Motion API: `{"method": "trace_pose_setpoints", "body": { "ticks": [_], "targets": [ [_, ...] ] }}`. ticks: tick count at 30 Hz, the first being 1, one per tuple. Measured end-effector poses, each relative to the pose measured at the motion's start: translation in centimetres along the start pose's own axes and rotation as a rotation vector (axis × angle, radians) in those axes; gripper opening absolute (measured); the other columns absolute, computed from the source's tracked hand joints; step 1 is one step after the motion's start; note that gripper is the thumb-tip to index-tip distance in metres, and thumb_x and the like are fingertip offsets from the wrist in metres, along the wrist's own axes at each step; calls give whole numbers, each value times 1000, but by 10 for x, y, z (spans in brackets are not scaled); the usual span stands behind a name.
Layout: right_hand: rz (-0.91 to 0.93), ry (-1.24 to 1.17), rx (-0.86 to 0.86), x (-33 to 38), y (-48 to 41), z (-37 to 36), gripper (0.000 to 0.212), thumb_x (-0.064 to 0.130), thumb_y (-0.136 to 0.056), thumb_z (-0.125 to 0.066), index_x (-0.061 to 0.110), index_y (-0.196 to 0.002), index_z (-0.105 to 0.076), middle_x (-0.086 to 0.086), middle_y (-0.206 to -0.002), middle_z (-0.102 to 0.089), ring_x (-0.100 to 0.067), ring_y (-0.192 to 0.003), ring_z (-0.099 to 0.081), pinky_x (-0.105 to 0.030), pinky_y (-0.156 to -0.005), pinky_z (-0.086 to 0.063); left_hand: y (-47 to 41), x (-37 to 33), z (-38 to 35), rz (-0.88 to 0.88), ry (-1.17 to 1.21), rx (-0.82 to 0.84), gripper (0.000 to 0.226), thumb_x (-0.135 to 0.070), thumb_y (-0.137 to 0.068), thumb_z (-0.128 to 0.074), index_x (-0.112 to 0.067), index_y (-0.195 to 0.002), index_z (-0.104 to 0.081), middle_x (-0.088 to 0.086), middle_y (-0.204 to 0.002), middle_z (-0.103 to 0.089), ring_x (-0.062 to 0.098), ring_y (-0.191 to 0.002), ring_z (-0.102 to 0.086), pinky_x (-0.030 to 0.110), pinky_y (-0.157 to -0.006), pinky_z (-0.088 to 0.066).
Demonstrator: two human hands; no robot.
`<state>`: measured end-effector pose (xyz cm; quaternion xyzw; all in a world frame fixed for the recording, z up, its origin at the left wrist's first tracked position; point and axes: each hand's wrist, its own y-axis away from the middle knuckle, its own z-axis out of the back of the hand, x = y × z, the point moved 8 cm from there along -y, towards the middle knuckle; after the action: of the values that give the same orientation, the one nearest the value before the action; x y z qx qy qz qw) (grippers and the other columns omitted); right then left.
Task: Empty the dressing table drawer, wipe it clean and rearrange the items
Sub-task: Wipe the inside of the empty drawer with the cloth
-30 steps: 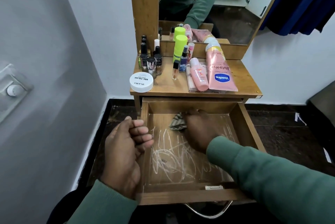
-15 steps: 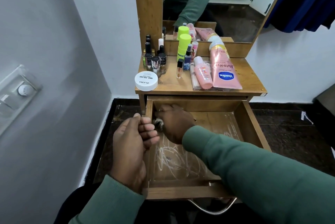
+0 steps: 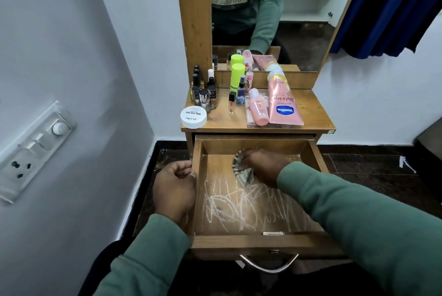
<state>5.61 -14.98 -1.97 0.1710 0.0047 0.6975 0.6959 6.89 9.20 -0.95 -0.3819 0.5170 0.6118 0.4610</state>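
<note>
While my right hand is gripping the striped cloth and pressing it onto the floor of the drawer near its back wall, my left hand is curling its fingers round the top edge of the drawer's left wall, steadying it against the rubbing, by my judgement. White scribble marks are covering the front half of the drawer floor, so wiping is proceeding and is not yet complete. Items are standing on the table top: nail polish bottles, a white tub, a green-capped can, and a pink tube lying flat, all kept clear for rearranging afterwards. A mirror is backing the table; a switch panel is sitting on the left wall and a blue curtain is hanging at upper right
</note>
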Motion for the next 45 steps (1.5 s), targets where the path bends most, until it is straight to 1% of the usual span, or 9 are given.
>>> {"method": "trace_pose_setpoints", "body": {
  "ticks": [7,11,15,21,25,31,37,43,45],
  "targets": [
    [-178,249,1,-56,41,18,37,23,-99,-53,31,-134,-63,1,-145,-58,-27,-131,-57,-42,-109,-46,6,-3,-1,-1,-17,4,26,-3,-95,-70,-27,-93,-78,-2,-92,-80,23,-90,-76,51,-88,-63],
    [-263,423,-52,-63,56,24,35,14,-99,-47,21,-127,-65,-5,-131,-66,-29,-122,-64,-52,-109,-43,9,-5,-2,11,-18,11,26,-2,-96,-69,-27,-96,-78,0,-94,-80,24,-90,-76,50,-87,-63],
    [-315,348,-38,-56,55,18,37,9,-102,-41,10,-134,-59,-14,-136,-63,-31,-124,-62,-46,-104,-48,8,-4,-2,11,0,14,27,-1,-96,-68,-26,-96,-77,0,-95,-80,24,-91,-76,48,-87,-63],
    [-347,179,-26,-57,54,19,28,12,-97,-54,8,-122,-66,-17,-128,-66,-34,-121,-61,-38,-101,-48,1,4,-1,28,58,4,30,2,-96,-67,-25,-95,-79,1,-91,-80,25,-90,-77,46,-84,-64],
    [-247,51,-70,-15,32,12,34,13,-97,-58,14,-131,-63,-12,-132,-65,-30,-125,-60,-34,-103,-46,-3,10,-3,40,88,2,32,2,-96,-67,-27,-90,-79,-1,-87,-80,24,-87,-78,46,-83,-65],
    [-121,-4,-105,33,-14,5,34,-1,-88,-55,13,-115,-70,-12,-117,-70,-31,-111,-67,-41,-96,-56,-12,17,-2,41,112,19,31,3,-96,-66,-25,-92,-79,-3,-88,-81,23,-89,-78,48,-87,-64],
    [68,7,-155,79,-19,0,59,-9,-91,-49,15,-144,-56,-9,-144,-55,-28,-131,-52,-37,-113,-42,-15,21,-2,36,108,13,32,3,-95,-67,-27,-89,-79,-2,-87,-81,24,-88,-78,47,-85,-65],
    [160,-93,-89,92,-19,0,57,-6,-87,-55,11,-142,-59,-8,-148,-52,-25,-138,-44,-27,-115,-28,-12,18,-2,44,95,-5,29,2,-93,-69,-24,-94,-81,-3,-86,-81,23,-88,-78,50,-86,-64],
    [177,-120,-37,91,-13,-6,56,-7,-86,-56,13,-139,-62,-6,-147,-53,-23,-137,-45,-25,-114,-29,-11,17,-2,40,82,-7,30,2,-93,-68,-26,-90,-80,-3,-86,-81,22,-86,-78,49,-85,-65]
  ]
}}
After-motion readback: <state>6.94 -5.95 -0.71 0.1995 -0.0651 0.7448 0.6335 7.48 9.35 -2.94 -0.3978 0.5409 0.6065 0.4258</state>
